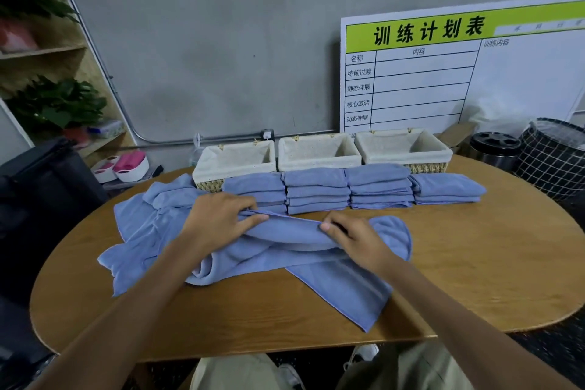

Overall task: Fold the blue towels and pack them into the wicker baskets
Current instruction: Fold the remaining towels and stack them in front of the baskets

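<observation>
A loose blue towel (294,250) lies rumpled across the middle of the wooden table (474,263). My left hand (218,218) pinches its far edge on the left, and my right hand (351,233) pinches the same edge further right. More unfolded blue towels (142,225) are heaped at the left. Behind them run several stacks of folded blue towels (318,190). Three lined wicker baskets stand in a row at the back: left (234,158), middle (318,152), right (403,146), all with nothing inside.
A white schedule board (443,73) leans on the wall behind the baskets. A metal bin (493,149) and a checked laundry hamper (554,158) stand at the right. Shelves with plants (53,104) are at the left, a black chair (41,187) beside the table.
</observation>
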The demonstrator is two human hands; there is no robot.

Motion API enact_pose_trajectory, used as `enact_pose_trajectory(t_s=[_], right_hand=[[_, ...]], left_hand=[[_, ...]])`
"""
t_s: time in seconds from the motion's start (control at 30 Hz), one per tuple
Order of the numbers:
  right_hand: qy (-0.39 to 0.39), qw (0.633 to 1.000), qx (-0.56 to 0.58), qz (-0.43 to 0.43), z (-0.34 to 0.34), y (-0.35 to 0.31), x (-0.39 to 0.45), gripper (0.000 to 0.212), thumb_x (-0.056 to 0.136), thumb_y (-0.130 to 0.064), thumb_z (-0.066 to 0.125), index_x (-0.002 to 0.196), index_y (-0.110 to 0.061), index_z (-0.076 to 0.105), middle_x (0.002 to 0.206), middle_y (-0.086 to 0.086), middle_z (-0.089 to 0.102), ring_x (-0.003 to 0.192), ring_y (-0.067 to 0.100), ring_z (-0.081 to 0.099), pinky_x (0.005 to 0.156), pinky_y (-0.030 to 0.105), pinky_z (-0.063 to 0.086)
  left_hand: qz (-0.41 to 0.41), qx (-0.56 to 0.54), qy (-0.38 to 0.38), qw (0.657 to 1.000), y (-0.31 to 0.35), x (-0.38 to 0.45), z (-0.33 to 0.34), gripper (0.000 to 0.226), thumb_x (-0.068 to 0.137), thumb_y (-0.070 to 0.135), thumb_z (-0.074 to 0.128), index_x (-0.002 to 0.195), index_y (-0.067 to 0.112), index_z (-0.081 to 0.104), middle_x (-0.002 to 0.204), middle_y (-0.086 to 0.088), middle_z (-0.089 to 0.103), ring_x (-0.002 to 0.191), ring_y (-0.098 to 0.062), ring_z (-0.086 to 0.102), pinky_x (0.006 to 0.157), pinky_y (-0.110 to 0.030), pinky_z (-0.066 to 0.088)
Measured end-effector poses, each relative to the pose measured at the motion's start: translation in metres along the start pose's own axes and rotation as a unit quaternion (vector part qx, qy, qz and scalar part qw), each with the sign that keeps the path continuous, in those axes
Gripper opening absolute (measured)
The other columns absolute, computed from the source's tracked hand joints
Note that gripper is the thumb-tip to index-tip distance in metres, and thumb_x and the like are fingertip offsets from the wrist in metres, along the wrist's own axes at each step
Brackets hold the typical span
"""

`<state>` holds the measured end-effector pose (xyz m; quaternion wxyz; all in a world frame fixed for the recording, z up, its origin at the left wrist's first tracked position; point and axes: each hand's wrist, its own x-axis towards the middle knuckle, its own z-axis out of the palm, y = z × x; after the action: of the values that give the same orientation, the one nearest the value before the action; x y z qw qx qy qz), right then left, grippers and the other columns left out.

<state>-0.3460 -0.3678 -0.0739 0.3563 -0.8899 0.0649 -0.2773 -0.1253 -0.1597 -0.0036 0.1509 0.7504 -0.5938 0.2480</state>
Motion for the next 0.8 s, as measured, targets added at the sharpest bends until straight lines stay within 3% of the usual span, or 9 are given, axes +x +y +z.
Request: enact_pose_trajectory(t_s=[0.07, 0.17, 0.33, 0.47, 0.57, 0.7, 0.8], right_hand=[[0.022, 0.997, -0.065, 0.016, -0.021, 0.003, 0.0, 0.029, 0.096, -0.057, 0.042, 0.079, -0.036, 0.054, 0.071, -0.012, 0.06, 0.068, 0.008, 0.058, 0.064, 0.036, 0.046], [0.043, 0.99, -0.129, 0.044, -0.051, 0.003, -0.001, 0.04, 0.092, -0.062, 0.05, 0.074, -0.027, 0.058, 0.065, -0.007, 0.06, 0.064, 0.008, 0.058, 0.059, 0.029, 0.04], [0.052, 0.987, -0.133, 0.07, -0.092, 0.0, 0.0, 0.038, 0.091, -0.047, 0.065, 0.065, -0.022, 0.054, 0.057, -0.008, 0.05, 0.057, 0.007, 0.051, 0.055, 0.026, 0.032], [0.068, 0.978, -0.179, 0.084, -0.113, -0.005, 0.001, 0.04, 0.089, -0.051, 0.066, 0.063, -0.023, 0.053, 0.058, -0.009, 0.052, 0.061, 0.007, 0.054, 0.054, 0.023, 0.033], [0.065, 0.98, -0.179, 0.054, -0.133, -0.012, 0.006, 0.037, 0.091, -0.046, 0.068, 0.065, -0.023, 0.054, 0.058, -0.005, 0.051, 0.063, 0.01, 0.051, 0.058, 0.025, 0.035], [0.088, 0.979, -0.172, 0.058, -0.159, -0.033, 0.013, 0.031, 0.091, -0.036, 0.069, 0.065, -0.03, 0.054, 0.062, -0.005, 0.054, 0.069, 0.009, 0.049, 0.063, 0.029, 0.035], [0.117, 0.975, -0.175, 0.071, -0.169, -0.049, 0.016, 0.027, 0.091, -0.039, 0.069, 0.07, -0.025, 0.06, 0.066, -0.003, 0.058, 0.071, 0.011, 0.051, 0.066, 0.028, 0.038]], left_hand=[[-0.027, -0.008, -0.024, 0.999, -0.009, 0.0, -0.006, 0.064, 0.084, 0.083, 0.027, 0.071, 0.03, 0.058, 0.058, 0.009, 0.057, 0.058, -0.011, 0.055, 0.05, -0.031, 0.042], [-0.052, -0.048, -0.043, 0.997, -0.015, 0.003, -0.016, 0.059, 0.082, 0.08, 0.033, 0.072, 0.028, 0.059, 0.062, 0.008, 0.06, 0.062, -0.01, 0.056, 0.056, -0.034, 0.045], [-0.074, -0.188, -0.037, 0.979, -0.017, 0.013, -0.028, 0.045, 0.085, 0.066, 0.051, 0.063, 0.028, 0.045, 0.058, 0.005, 0.049, 0.057, -0.01, 0.048, 0.057, -0.028, 0.038], [-0.102, -0.305, -0.041, 0.946, -0.006, 0.02, -0.032, 0.037, 0.083, 0.057, 0.062, 0.066, 0.025, 0.056, 0.063, 0.004, 0.054, 0.061, -0.006, 0.048, 0.062, -0.027, 0.04], [-0.093, -0.311, -0.055, 0.944, -0.006, 0.025, -0.042, 0.022, 0.083, 0.053, 0.065, 0.068, 0.037, 0.063, 0.071, 0.01, 0.059, 0.068, -0.008, 0.055, 0.065, -0.017, 0.041], [-0.131, -0.302, -0.044, 0.943, -0.015, 0.03, -0.057, 0.028, 0.091, 0.033, 0.073, 0.07, 0.015, 0.07, 0.071, -0.003, 0.064, 0.071, -0.022, 0.061, 0.065, -0.032, 0.045], [-0.136, -0.288, -0.004, 0.948, -0.006, 0.032, -0.068, 0.021, 0.091, 0.029, 0.072, 0.073, 0.02, 0.072, 0.074, 0.005, 0.068, 0.071, -0.01, 0.062, 0.065, -0.02, 0.044]])
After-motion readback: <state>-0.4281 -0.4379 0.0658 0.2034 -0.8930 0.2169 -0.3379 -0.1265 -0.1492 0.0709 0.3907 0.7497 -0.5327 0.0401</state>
